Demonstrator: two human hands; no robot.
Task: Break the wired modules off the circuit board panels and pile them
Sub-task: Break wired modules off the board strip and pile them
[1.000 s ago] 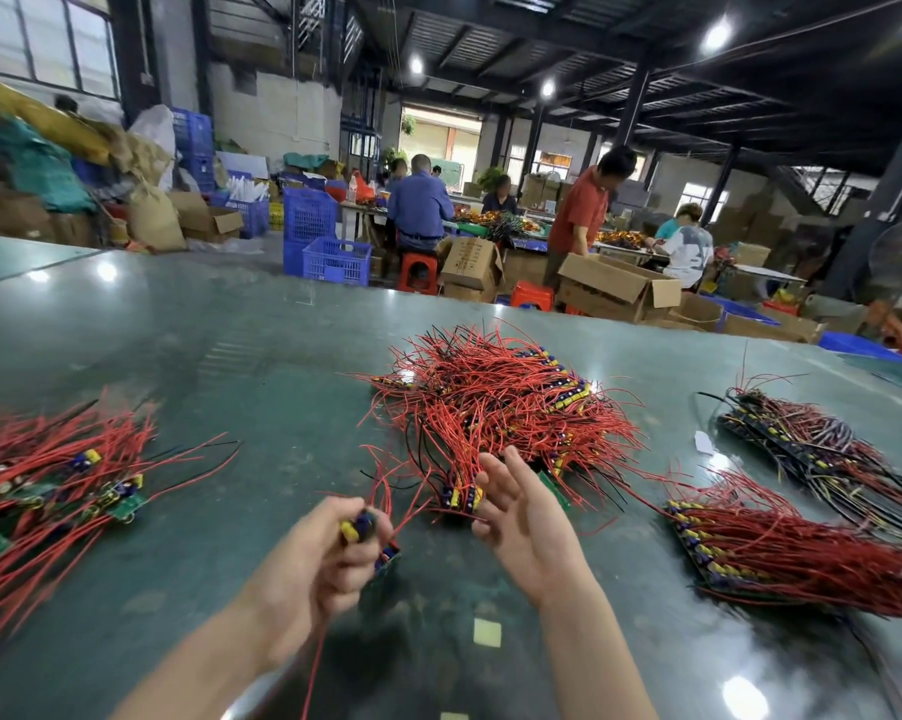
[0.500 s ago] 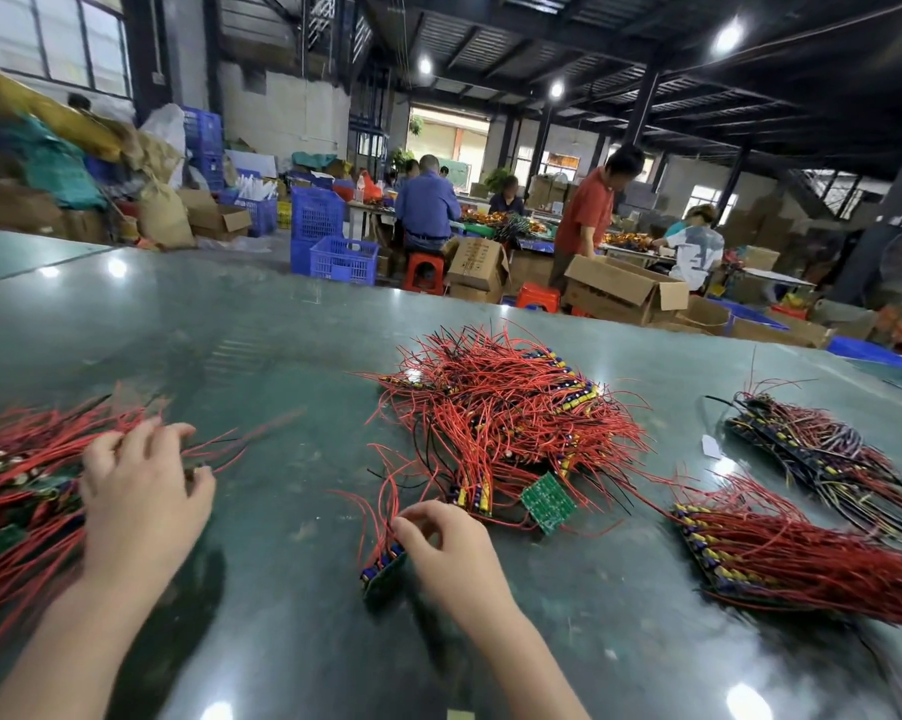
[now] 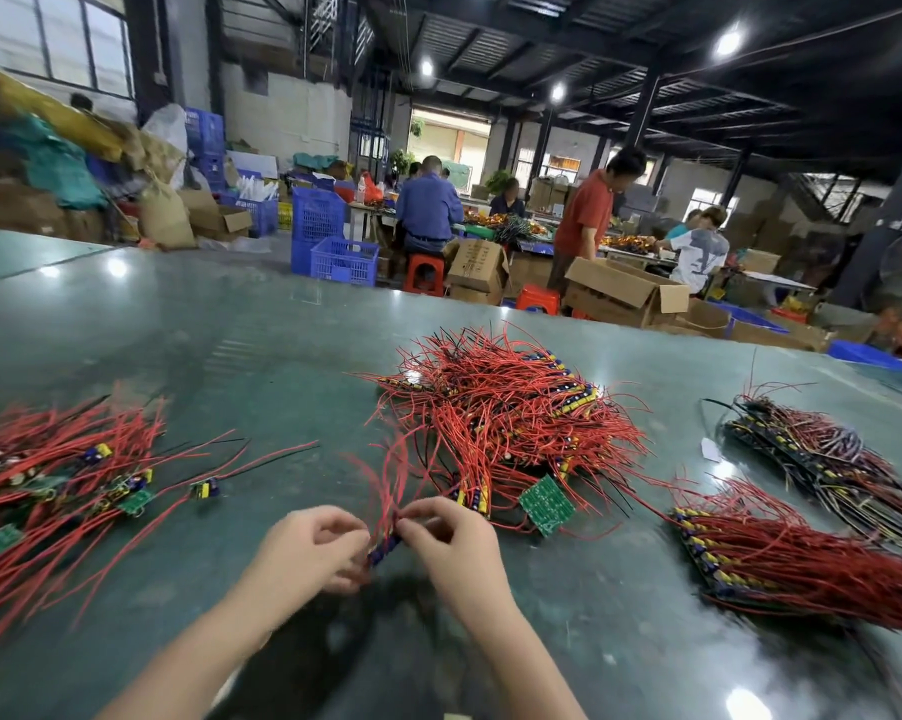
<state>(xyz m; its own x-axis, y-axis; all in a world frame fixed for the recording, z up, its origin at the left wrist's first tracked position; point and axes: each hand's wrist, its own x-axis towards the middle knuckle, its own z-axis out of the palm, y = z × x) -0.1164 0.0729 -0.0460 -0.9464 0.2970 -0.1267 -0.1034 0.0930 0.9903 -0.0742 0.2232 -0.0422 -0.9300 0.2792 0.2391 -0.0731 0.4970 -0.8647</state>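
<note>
- The left hand and the right hand meet low over the dark green counter. Each grip is curled and pinching one end of a small strip of wired modules held between them.
- Red wires rise from that strip and fan away from the hands.
- Just beyond the right hand, a loose green circuit board lies tilted at the near edge of the middle heap.
- To the left, a spread pile of separated modules lies flat on the counter; one single module sits apart at its right edge.
- To the right, a panel of modules with red wires lies on the counter, and a darker bundle lies behind it.
- In the middle, farther off, sits the big heap of red-wired panels.
- Past the counter's far edge are blue crates, cardboard boxes and people working at other tables.
</note>
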